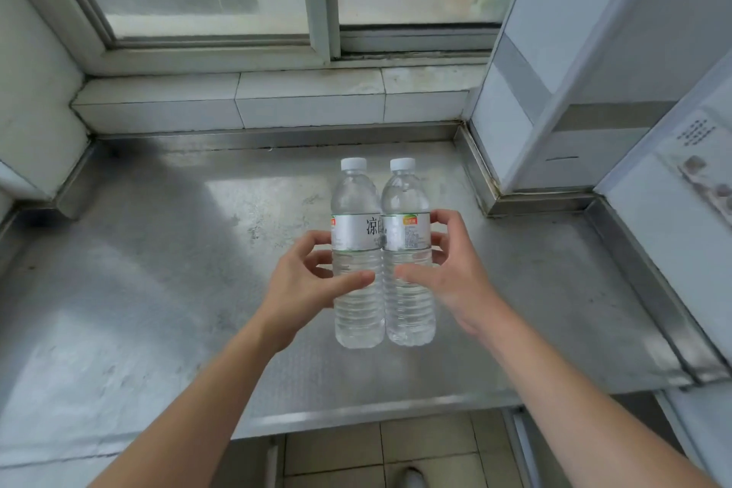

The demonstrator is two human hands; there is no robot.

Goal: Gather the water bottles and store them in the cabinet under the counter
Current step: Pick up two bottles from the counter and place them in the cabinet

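Two clear water bottles with white caps and silver labels stand upright, touching side by side, on the steel counter (pixel 158 250). My left hand (pixel 305 277) curls round the left water bottle (pixel 356 210), thumb across its front and fingers at its left side. My right hand (pixel 451 269) curls round the right water bottle (pixel 408 206) in the same way, thumb in front and fingers on its right side. Both bottles rest on the counter near its middle. The cabinet under the counter is out of view.
A tiled sill (pixel 277 99) and a sliding window (pixel 317 12) run behind the counter. A tall white appliance (pixel 574 71) stands at the right. The counter's front edge (pixel 356 414) is near me, with floor tiles (pixel 396 452) below it.
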